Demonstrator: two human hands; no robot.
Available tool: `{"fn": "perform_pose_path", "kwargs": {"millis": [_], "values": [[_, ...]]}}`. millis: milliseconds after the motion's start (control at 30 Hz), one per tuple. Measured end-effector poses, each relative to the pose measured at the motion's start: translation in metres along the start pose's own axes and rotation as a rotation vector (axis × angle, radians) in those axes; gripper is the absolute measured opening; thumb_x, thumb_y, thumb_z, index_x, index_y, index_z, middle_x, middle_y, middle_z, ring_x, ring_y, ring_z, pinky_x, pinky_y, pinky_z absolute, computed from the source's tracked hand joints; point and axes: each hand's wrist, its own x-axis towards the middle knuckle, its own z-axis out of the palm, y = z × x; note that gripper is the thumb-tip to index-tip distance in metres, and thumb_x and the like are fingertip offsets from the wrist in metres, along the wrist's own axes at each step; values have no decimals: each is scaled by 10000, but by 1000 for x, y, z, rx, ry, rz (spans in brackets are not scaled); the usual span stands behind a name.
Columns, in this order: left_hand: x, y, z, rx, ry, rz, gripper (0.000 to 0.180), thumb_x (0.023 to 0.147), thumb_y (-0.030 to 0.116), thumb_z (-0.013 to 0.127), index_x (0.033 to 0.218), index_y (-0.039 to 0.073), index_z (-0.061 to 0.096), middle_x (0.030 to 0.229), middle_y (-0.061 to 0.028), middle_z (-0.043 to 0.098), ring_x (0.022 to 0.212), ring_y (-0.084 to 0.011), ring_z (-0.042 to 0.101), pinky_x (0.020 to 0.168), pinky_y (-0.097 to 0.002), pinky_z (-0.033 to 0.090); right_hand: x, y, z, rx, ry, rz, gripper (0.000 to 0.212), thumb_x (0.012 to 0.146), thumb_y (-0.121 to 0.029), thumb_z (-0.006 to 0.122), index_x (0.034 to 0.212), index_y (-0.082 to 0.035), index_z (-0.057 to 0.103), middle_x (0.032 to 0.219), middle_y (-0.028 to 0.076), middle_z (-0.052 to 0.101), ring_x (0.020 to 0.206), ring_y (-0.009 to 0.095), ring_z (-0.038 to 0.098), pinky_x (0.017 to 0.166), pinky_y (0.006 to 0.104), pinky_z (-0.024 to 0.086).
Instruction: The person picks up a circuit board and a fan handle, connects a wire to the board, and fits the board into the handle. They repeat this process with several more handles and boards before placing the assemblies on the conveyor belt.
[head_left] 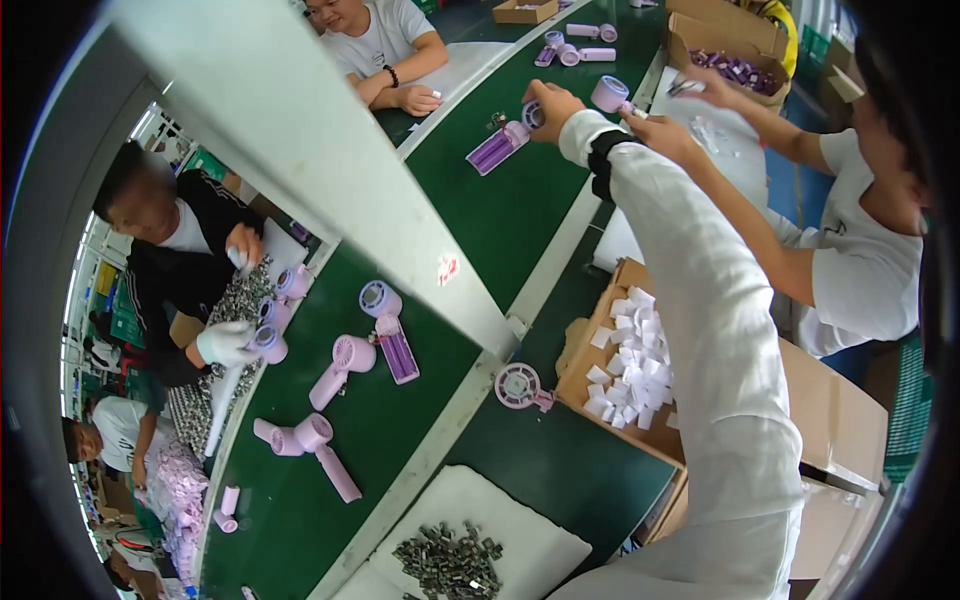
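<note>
My right arm, in a white sleeve (720, 330), stretches far out over the green conveyor belt (500, 210). The right hand (550, 105) has its fingers curled around the round head of a purple handheld fan part (534, 114), just above another purple fan body (497, 148) lying on the belt. I can't see my left hand. A cardboard box of white slips (625, 365) sits beside my arm

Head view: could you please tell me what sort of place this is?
Most likely a factory assembly line for handheld fans: a green conveyor belt carries pink fan parts, workers sit along it, and a cardboard box holds small white pieces.
</note>
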Motion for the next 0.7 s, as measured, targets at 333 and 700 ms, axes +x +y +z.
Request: {"fn": "perform_pose_path", "kwargs": {"millis": [333,700], "values": [[-81,106,172,66,-268,463,157,903,66,699,1034,3,643,933,-70,652,700,-135,590,614,-284,491,-132,-72,-171,-186,237,-87,613,635,-139,866,1162,-111,556,1104,170,624,1024,354,645,861,418,533],[-77,85,172,-62,-423,818,191,926,15,622,1111,-16,585,925,-94,624,751,-193,623,674,-339,554,-260,-180,-244,-231,67,-79,672,691,-216,868,1277,-80,569,1164,185,664,987,290,692,832,364,575]]}}
